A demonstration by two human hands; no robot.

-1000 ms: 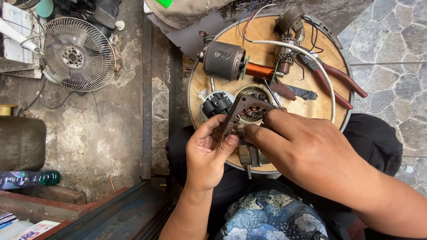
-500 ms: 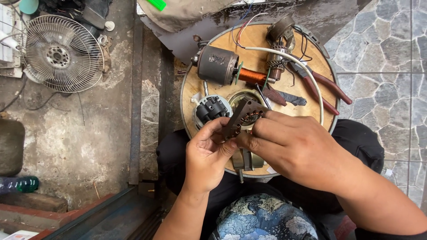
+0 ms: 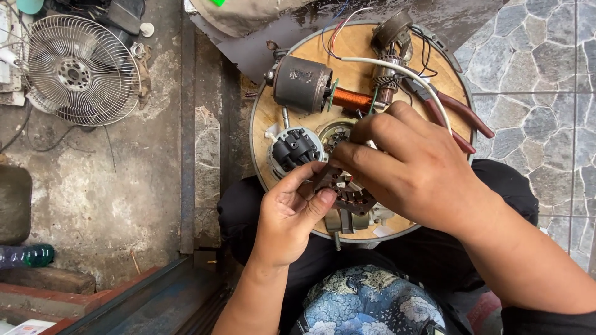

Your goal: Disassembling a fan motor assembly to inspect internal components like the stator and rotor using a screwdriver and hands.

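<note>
Over a round wooden board (image 3: 267,118) on my lap, my left hand (image 3: 288,214) pinches the lower edge of a dark metal motor stator (image 3: 347,195). My right hand (image 3: 410,167) covers the stator from above, fingers curled on its upper edge. Most of the stator is hidden under the right hand. A grey cylindrical motor (image 3: 302,84) with a copper coil (image 3: 351,99) lies at the board's far side. A black and white motor cap (image 3: 296,149) lies left of my hands.
Red-handled pliers (image 3: 462,115) and a white cable (image 3: 397,68) lie on the board's right half. A wire fan guard (image 3: 77,71) lies on the concrete floor at far left. A green-capped bottle (image 3: 28,255) lies at the lower left. Stone paving runs along the right.
Both hands stay on the stator. The right hand has shifted up and right over it, and the left thumb now presses its lower edge. The view has moved slightly.
</note>
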